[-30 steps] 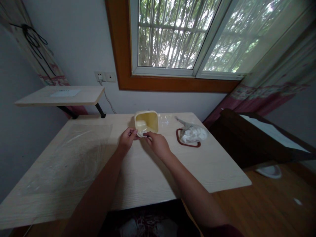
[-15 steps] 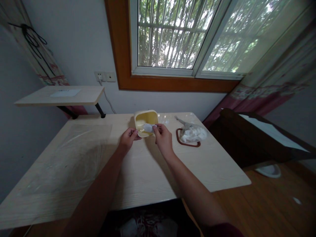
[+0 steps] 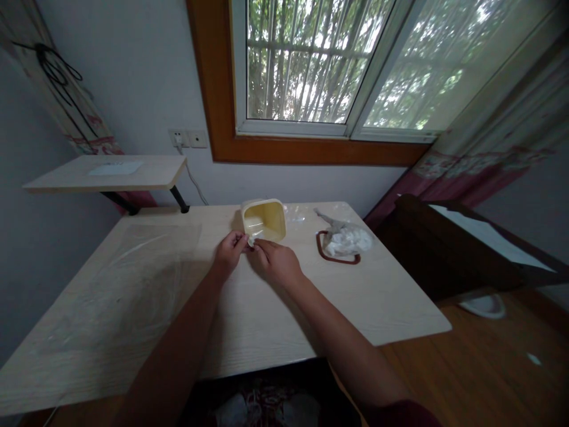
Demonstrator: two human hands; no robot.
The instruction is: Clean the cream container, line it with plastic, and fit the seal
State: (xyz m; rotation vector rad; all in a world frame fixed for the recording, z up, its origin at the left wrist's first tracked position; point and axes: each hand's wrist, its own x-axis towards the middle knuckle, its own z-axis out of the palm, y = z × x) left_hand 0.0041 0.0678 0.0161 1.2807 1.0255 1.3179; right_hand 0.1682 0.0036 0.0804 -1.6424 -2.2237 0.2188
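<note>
A pale yellow plastic tub (image 3: 275, 222), with its opening facing me, sits near the back edge of the table. At its near left corner, my left hand (image 3: 230, 252) is closed in a pinch. My right hand (image 3: 280, 261) is closed too, and its fingertips meet those of the left just in front of the tub. A small pale piece of plastic (image 3: 251, 241) shows between the fingertips; most of it is hidden by the fingers. Something shiny and clear shows inside the tub near its left side, too faint to name.
To the right lies a clear bag with white contents (image 3: 349, 239) on a reddish-brown frame-like handle (image 3: 338, 259). Clear plastic sheeting (image 3: 128, 284) covers the table's left part. A raised shelf (image 3: 111, 172) stands at the back left. The table's right edge (image 3: 409, 281) slants toward me.
My right hand has moved left and down, from the tub's front right to my left hand. The whitish translucent piece it held over the tub is now mostly hidden. My left hand stays put.
</note>
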